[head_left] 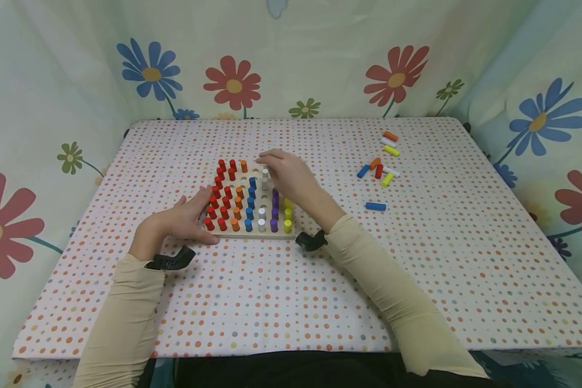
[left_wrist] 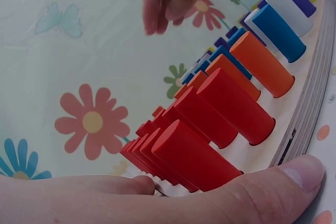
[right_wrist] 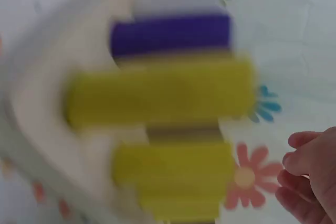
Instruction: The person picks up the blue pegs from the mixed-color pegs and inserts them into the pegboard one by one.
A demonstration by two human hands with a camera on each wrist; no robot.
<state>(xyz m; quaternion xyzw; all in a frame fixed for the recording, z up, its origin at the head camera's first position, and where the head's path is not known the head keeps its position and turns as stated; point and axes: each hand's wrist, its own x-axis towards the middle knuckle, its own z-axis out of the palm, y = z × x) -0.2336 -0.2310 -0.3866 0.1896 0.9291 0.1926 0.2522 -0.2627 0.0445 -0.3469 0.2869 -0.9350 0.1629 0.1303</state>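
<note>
A wooden pegboard (head_left: pixel 244 235) lies on the table with upright cylindrical pegs in columns: red pegs (head_left: pixel 209 224) at left, then orange pegs (head_left: pixel 235 225), blue, white, purple and yellow pegs (head_left: pixel 288 226). Some holes between them are bare. My left hand (head_left: pixel 186 218) rests against the board's left side, its thumb straight at the front left corner. Above the back right part of the board hovers my right hand (head_left: pixel 293 175), nearest the white pegs (head_left: pixel 265 184). Its fingers hang loosely bent in the left wrist view, with no peg seen between them.
Loose pegs lie to the right of the board: several in a cluster near a red peg (head_left: pixel 379 171), a yellow peg (head_left: pixel 391 151) farther back, and a lone blue peg (head_left: pixel 375 206) closer in. A dotted cloth (head_left: pixel 320 302) covers the table; flowered curtains hang behind and beside it.
</note>
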